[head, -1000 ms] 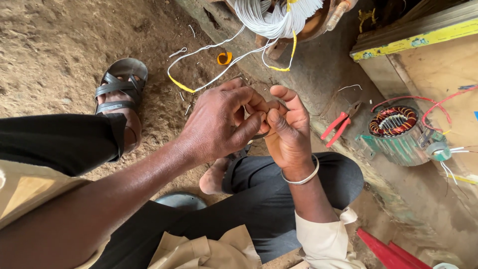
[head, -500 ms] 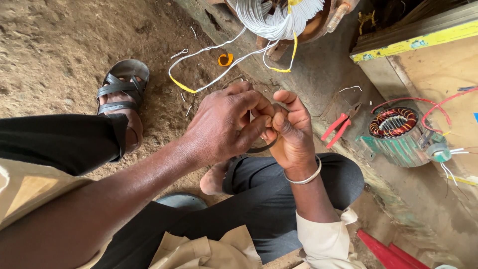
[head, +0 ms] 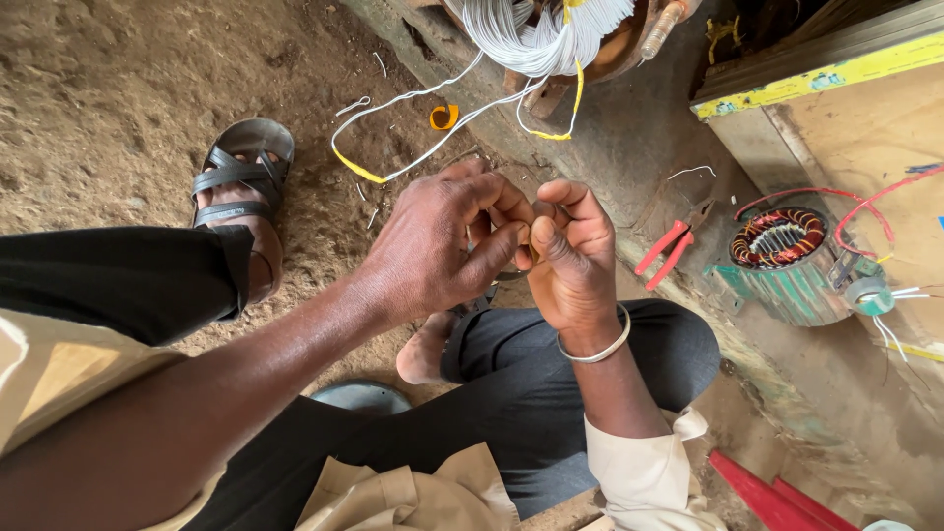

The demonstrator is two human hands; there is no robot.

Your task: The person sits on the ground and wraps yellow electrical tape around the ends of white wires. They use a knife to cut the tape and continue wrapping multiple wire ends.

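Soft, even daylight, brightest on the dirt floor [head: 118, 108] left of the sandal [head: 241, 182]. Faint shadows only. Sharp at centre, slightly stretched toward the frame edges. No glare.

I see a rough brown dirt floor [head: 118, 88] carrying a small orange ring [head: 443, 117], a looping white-and-yellow wire [head: 393, 138], red-handled pliers [head: 667, 253] and a green-cased motor stator with copper windings [head: 787, 261].

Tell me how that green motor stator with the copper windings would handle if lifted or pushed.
The stator looks like metal packed with copper coils, so probably heavy for its size. Its round body lies on its side, so it might roll if pushed. The red wires trailing from it look floppy and could snag.
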